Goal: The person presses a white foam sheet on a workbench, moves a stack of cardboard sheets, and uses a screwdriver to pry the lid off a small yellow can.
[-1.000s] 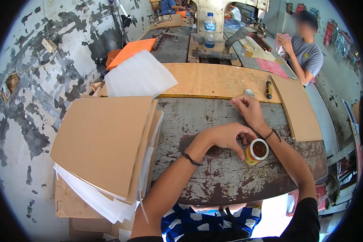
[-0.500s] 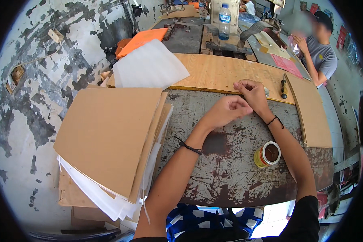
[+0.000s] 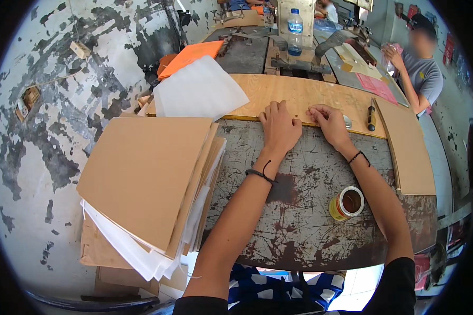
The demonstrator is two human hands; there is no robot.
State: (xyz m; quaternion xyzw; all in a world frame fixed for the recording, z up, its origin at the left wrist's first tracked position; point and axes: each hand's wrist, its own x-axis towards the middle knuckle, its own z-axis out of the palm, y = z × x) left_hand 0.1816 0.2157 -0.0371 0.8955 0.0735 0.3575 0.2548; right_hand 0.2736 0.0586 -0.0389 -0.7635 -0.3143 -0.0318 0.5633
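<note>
My left hand (image 3: 280, 126) lies palm down at the near edge of the plywood board (image 3: 252, 86), its fingers spread over the edge and nothing visible in them. Beside it, my right hand (image 3: 328, 126) is closed in a pinch above the same edge; whatever its fingertips hold is too small or hidden to tell. A round metal lid (image 3: 347, 121) shows just right of that hand. Farther right on the board lies a tool with a black and yellow handle (image 3: 371, 118). Below my right wrist stands an open can (image 3: 347, 203) with brown contents, on the scratched metal tabletop (image 3: 278, 226).
A tall stack of brown cardboard sheets (image 3: 147, 173) with white sheets between fills the left side. White foam sheet (image 3: 199, 89) and orange sheets (image 3: 192, 59) lie behind it. Cardboard (image 3: 407, 149) lies at the right. A water bottle (image 3: 295, 34) stands beyond; a co-worker (image 3: 423, 68) is far right.
My left hand has moved forward and left, away from my right hand, turning palm down onto the board's edge with fingers spread. My right hand stays pinched in nearly the same place.
</note>
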